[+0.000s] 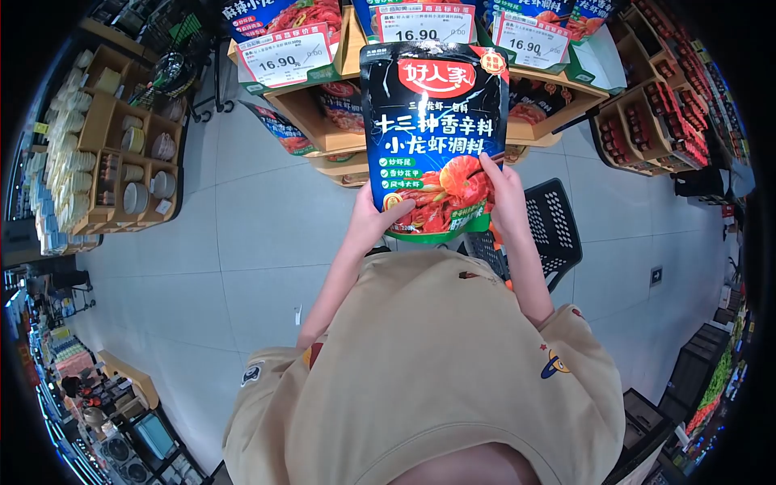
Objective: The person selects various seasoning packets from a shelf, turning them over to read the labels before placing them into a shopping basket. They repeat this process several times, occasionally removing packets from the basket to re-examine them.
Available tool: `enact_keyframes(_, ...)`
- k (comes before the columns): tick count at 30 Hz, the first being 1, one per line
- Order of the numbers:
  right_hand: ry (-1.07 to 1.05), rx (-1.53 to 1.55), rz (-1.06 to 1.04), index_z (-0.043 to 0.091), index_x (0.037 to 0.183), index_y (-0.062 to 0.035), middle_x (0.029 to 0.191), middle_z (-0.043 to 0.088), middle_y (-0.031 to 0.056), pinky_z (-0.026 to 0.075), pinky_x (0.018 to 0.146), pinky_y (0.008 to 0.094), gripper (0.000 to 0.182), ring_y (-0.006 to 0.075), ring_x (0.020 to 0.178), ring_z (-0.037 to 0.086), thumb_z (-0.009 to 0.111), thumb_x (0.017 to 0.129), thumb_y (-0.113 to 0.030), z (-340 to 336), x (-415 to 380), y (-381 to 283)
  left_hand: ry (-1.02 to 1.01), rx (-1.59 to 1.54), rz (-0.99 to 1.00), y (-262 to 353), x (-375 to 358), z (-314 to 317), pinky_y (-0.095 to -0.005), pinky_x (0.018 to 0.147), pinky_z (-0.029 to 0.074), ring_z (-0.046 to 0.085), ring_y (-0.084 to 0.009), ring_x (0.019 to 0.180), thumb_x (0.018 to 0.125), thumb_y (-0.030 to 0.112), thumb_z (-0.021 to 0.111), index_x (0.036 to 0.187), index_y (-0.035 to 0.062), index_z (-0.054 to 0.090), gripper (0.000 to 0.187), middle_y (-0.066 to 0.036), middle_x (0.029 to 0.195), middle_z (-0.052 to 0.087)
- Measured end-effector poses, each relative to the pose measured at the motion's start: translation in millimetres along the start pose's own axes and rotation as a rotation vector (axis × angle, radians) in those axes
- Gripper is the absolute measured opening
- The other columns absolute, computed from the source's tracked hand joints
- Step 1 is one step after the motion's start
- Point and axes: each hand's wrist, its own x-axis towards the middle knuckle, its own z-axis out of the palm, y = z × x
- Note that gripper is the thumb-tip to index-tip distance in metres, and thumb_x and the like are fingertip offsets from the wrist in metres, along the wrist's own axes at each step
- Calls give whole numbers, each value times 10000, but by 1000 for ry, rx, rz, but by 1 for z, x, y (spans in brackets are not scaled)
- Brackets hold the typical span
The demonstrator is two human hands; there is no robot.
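Pinching the pouch point(432, 121) by its lower side edges, my left hand point(376, 218) and right hand point(506, 194) hold it before the near edge of the shelf point(343, 144); probably light, soft and slick, it should grip best there.

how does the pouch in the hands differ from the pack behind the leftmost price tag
The pouch is held between the left hand and right hand; the pack sits behind the price tag. The pouch shows nearly whole, while the picture's top edge cuts off the pack. Both carry red food pictures and white lettering.
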Motion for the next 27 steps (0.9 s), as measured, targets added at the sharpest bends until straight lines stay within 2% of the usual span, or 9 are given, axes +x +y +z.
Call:
enact_keyframes(4, -35, 0, 9, 531, 899, -17, 866, 602, 54, 459, 702, 237, 192, 102, 759, 587, 513, 842, -200, -2, 1, 2, 12, -9, -6, 0, -2, 0, -263, 740, 471, 564, -120, 848, 704, 46, 661, 1022, -2, 472, 373, -79, 968, 576)
enact_keyframes(9, -34, 11, 28, 540, 889, -2, 850, 603, 66, 459, 662, 225, 189, 93, 721, 579, 502, 852, -183, -5, 3, 5, 30, 31, -70, 3, -3, 0, -259, 745, 466, 562, -118, 848, 699, 51, 664, 1023, 0, 477, 377, -76, 957, 581)
enact_keyframes(12, 2, 19, 8, 530, 858, -17, 841, 595, 52, 454, 665, 229, 174, 87, 718, 572, 497, 855, -188, -2, 4, 8, 27, 49, -5, -1, -2, 0, -279, 745, 472, 573, -144, 850, 690, 31, 652, 1032, 0, 470, 389, -96, 968, 579)
enact_keyframes(18, -19, 30, 50, 530, 862, -17, 853, 592, 55, 455, 682, 234, 174, 91, 747, 572, 494, 857, -188, -3, 2, 7, 5, 20, -32, 0, -3, -1, -262, 741, 465, 561, -115, 838, 700, 46, 660, 1004, -16, 494, 352, -82, 957, 584)
enact_keyframes(20, -2, 13, 39, 534, 879, -11, 858, 594, 58, 455, 689, 236, 182, 95, 749, 574, 494, 857, -187, -4, 2, 10, 18, 25, -30, -2, -3, -2, -280, 741, 475, 578, -145, 835, 687, 23, 653, 1020, -2, 479, 376, -98, 955, 584)
enact_keyframes(27, -20, 25, 49, 533, 906, 0, 882, 594, 64, 454, 697, 239, 196, 98, 767, 574, 484, 861, -184, -4, 2, 14, 39, -9, -48, -5, -4, -4, -253, 725, 473, 566, -111, 820, 703, 43, 660, 990, -13, 504, 332, -74, 944, 589)
